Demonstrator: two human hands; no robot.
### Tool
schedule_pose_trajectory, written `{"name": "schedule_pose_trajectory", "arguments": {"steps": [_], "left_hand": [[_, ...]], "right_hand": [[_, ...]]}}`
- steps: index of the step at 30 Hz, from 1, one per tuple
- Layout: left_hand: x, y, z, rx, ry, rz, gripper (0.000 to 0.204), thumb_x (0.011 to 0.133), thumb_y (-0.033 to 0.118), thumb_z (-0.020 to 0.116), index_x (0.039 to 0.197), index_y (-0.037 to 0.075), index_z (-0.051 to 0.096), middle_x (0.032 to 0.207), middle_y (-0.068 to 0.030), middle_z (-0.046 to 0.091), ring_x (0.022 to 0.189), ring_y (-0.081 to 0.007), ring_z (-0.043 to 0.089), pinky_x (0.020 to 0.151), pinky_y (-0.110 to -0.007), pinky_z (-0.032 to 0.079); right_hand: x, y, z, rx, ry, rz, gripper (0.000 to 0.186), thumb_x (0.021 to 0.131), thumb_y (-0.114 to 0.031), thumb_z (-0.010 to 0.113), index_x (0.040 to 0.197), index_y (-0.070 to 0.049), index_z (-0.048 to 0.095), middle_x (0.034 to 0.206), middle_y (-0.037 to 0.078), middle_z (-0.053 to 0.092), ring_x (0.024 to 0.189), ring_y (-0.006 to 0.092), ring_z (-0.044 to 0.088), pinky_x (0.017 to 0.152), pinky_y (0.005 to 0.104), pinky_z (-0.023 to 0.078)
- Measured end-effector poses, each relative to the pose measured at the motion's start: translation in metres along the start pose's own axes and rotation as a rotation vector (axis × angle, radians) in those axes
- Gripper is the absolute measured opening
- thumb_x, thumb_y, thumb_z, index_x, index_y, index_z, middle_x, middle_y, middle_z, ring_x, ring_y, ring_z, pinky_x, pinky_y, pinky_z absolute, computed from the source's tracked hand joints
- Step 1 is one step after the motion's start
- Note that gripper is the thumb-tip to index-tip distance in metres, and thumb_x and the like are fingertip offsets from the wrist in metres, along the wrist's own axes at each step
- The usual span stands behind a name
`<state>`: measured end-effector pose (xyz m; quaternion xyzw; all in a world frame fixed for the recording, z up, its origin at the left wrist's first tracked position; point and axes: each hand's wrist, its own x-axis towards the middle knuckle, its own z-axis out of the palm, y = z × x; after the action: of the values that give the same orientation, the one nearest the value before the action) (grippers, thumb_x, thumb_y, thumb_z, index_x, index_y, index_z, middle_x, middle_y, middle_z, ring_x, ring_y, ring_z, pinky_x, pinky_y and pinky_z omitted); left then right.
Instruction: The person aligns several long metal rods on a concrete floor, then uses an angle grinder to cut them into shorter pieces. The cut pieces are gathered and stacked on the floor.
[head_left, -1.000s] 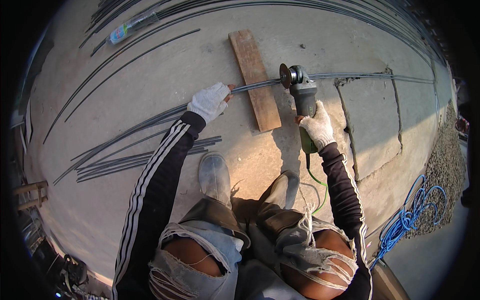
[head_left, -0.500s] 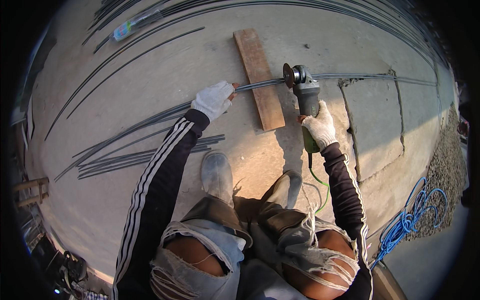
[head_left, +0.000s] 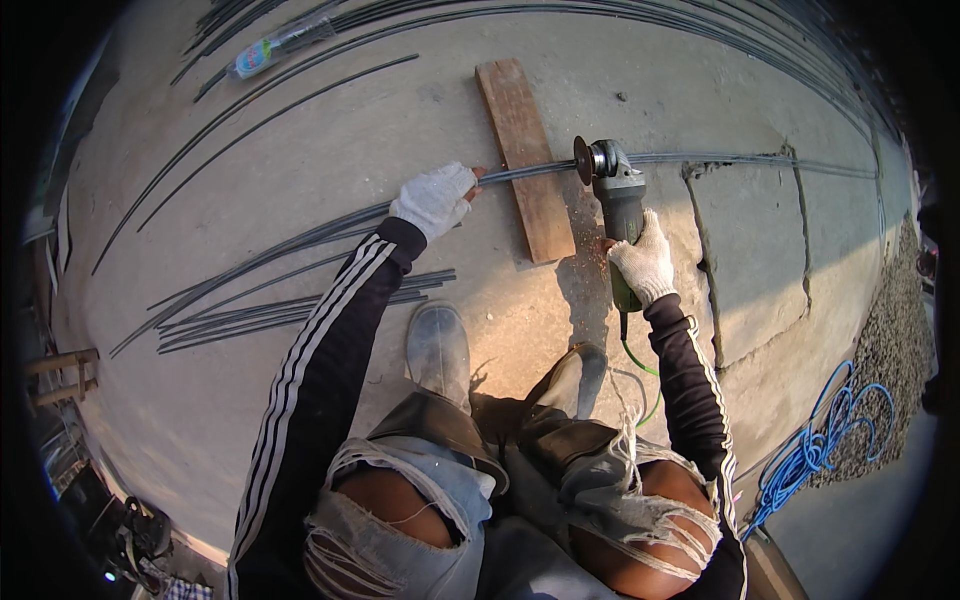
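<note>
My left hand, in a white knit glove, is closed around a bundle of thin steel rods. The bundle lies across a wooden plank on the concrete. In a matching glove, my right hand grips the body of an angle grinder. Its cutting disc meets the rods just right of the plank, and small bright specks fly around there. Whether the disc has gone through any rod cannot be made out. From the grinder's lower end runs a green cord.
Shorter rods lie at the left, and long rods curve across the far side near a plastic bottle. A blue hose or cable is coiled by gravel at the right. My boots stand close to the plank.
Bright specks now show around the disc and below it, where none were plain before. Both hands keep their holds; the whole view has shifted slightly.
</note>
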<state>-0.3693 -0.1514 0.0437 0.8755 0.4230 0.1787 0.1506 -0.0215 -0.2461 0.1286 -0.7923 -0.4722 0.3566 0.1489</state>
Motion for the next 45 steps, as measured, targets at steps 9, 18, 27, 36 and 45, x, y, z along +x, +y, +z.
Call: {"name": "schedule_pose_trajectory", "arguments": {"steps": [9,18,27,36,45], "left_hand": [[0.0,-0.003,0.002,-0.03,-0.058,-0.026,0.034,0.101,0.027,0.066,0.133,0.015,0.068,0.098,-0.0124,0.067,0.088,-0.0339,0.07,0.073,-0.045,0.058],[0.0,-0.002,-0.001,-0.054,-0.06,-0.033,0.032,0.101,0.026,0.066,0.131,0.014,0.068,0.099,-0.0132,0.068,0.089,-0.0343,0.07,0.073,-0.045,0.057],[0.008,0.005,-0.016,-0.252,-0.138,-0.15,0.029,0.101,0.027,0.067,0.124,0.01,0.071,0.104,-0.0163,0.069,0.097,-0.0376,0.069,0.083,-0.047,0.055],[0.039,-0.016,-0.034,-0.242,-0.3,-0.207,0.027,0.105,0.029,0.059,0.11,0.004,0.065,0.107,-0.0236,0.068,0.102,-0.0462,0.065,0.088,-0.052,0.052],[0.07,-0.053,-0.031,0.004,-0.104,-0.211,0.026,0.102,0.028,0.064,0.109,0.003,0.065,0.105,-0.0223,0.067,0.1,-0.0441,0.066,0.085,-0.051,0.053]], "right_hand": [[0.001,-0.004,0.002,0.027,0.005,0.002,0.049,0.076,-0.011,0.081,0.116,-0.004,0.055,0.099,0.019,0.07,0.088,0.0315,0.072,0.083,0.0428,0.058],[-0.003,0.005,0.003,-0.01,0.03,-0.031,0.046,0.076,-0.009,0.08,0.115,-0.003,0.054,0.097,0.019,0.07,0.087,0.0327,0.072,0.082,0.0428,0.058],[-0.035,0.035,0.006,0.086,0.087,-0.027,0.051,0.076,-0.011,0.087,0.115,-0.004,0.055,0.097,0.015,0.072,0.082,0.0248,0.072,0.075,0.0385,0.059],[-0.048,0.067,0.006,0.463,0.144,0.026,0.052,0.077,-0.01,0.088,0.119,-0.003,0.057,0.096,0.012,0.071,0.081,0.0186,0.069,0.074,0.0348,0.058],[-0.05,0.056,-0.009,0.382,0.119,0.074,0.052,0.077,-0.013,0.088,0.118,-0.004,0.057,0.096,0.012,0.071,0.08,0.0188,0.069,0.072,0.0347,0.058]]}}
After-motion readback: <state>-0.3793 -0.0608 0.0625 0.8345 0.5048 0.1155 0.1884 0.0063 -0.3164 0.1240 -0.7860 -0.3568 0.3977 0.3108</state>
